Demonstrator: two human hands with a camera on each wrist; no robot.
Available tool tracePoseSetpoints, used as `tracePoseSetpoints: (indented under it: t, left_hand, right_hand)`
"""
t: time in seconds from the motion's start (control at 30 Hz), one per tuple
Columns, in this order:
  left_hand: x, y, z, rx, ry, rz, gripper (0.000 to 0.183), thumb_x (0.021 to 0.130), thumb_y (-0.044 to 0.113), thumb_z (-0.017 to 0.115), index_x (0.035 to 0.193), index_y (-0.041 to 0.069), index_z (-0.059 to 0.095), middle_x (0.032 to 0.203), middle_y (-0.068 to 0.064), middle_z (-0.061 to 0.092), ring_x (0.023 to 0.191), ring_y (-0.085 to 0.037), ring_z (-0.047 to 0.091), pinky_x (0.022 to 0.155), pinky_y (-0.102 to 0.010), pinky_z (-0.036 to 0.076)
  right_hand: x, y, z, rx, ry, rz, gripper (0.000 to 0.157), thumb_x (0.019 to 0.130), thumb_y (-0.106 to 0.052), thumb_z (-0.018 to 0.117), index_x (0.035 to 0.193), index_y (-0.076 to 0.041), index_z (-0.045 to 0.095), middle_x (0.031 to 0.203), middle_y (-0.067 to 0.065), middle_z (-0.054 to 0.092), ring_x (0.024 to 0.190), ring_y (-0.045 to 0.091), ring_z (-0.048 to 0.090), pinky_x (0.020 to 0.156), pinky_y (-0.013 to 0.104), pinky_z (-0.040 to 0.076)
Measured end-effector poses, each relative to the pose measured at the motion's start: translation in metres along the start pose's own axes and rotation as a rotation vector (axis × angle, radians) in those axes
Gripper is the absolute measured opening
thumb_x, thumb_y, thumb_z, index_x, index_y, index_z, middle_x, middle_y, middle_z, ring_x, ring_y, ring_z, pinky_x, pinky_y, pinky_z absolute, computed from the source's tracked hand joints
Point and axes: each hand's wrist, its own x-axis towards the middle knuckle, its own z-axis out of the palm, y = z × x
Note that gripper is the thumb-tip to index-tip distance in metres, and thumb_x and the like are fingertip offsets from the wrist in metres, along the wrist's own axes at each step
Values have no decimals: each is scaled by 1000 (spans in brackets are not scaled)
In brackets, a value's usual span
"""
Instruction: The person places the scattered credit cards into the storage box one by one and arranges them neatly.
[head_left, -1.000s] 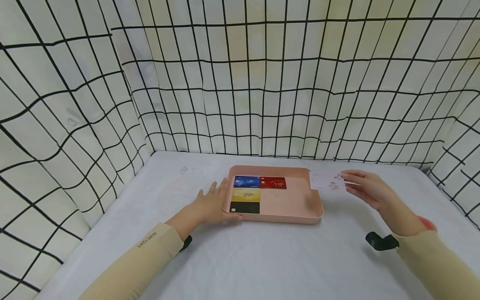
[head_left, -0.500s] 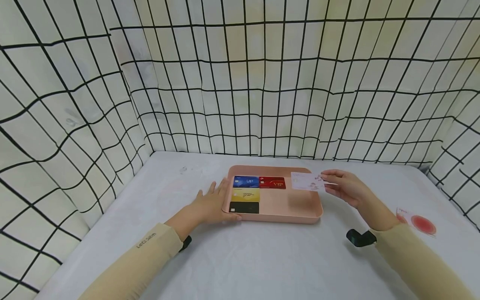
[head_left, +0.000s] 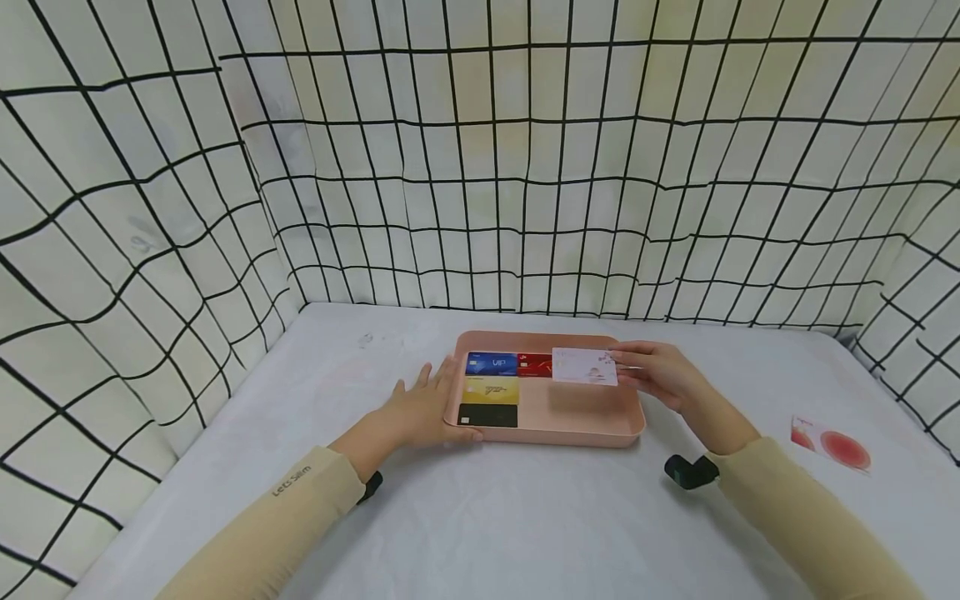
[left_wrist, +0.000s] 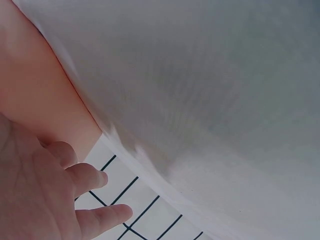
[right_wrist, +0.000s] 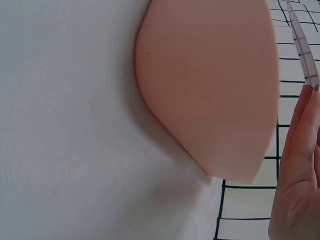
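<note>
In the head view a pink tray point(head_left: 558, 437) lies on the table. At its left end a blue VIP card point(head_left: 492, 364), a gold card point(head_left: 491, 390) and a black card point(head_left: 488, 415) form a column. Beside the blue one, a red card point(head_left: 534, 365) is partly covered from view. My right hand point(head_left: 663, 375) pinches a pale, pink-patterned card point(head_left: 583, 367) by its right edge, above the tray; the right wrist view shows it nearly edge-on. My left hand point(head_left: 423, 410) rests with spread fingers against the tray's left side.
A white card with a red circle point(head_left: 831, 444) lies on the white tablecloth point(head_left: 570, 525) to the right, near my right sleeve. White cloth walls with a black grid point(head_left: 510, 200) enclose the table at the back and sides.
My right hand has carried the pale card leftward from the tray's right edge to over part of the red card. The red-circle card has come into fuller view. My left hand stays put.
</note>
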Motion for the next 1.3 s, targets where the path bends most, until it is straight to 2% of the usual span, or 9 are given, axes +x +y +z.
tracePoseSetpoints:
  t: [0.33, 0.7, 0.87, 1.03, 1.3]
  left_hand:
    - [1, 0, 0, 9, -1, 4, 130, 79, 78, 68, 165, 7, 0, 172, -13, 4, 154, -46, 5, 113, -75, 12]
    - [2, -1, 1, 8, -1, -1, 131, 79, 79, 68, 165, 7, 0, 172, -13, 4, 154, -45, 5, 113, -74, 12]
    - [1, -1, 0, 7, 0, 3, 131, 79, 79, 68, 165, 8, -1, 172, -13, 3, 154, -46, 5, 113, -75, 12]
    - [1, -1, 0, 8, 3, 9, 131, 79, 79, 68, 165, 8, -1, 171, -13, 3, 154, -46, 6, 113, -75, 13]
    - [0, -1, 0, -2, 5, 7, 131, 79, 78, 69, 165, 9, -1, 172, -13, 3, 154, -45, 5, 113, -75, 12]
  right_hand:
    - [10, 3, 15, -31, 20, 2, 47, 106, -12, 59, 146, 10, 48, 109, 8, 64, 79, 9, 70, 77, 22, 58]
    - [19, 7, 28, 8, -15, -27, 41, 103, -5, 60, 138, 15, 52, 94, 4, 67, 73, 7, 70, 71, 22, 59]
    - [21, 5, 32, -61, -7, -17, 41, 102, -8, 64, 138, 11, 56, 96, 5, 69, 73, 9, 70, 70, 22, 58]
    - [26, 4, 39, -147, 28, 15, 38, 102, -13, 66, 135, 5, 61, 107, 12, 69, 77, 12, 71, 70, 23, 59]
    - [34, 3, 45, -259, 21, 11, 32, 103, -10, 62, 131, 6, 64, 121, 19, 64, 76, 12, 68, 71, 23, 58]
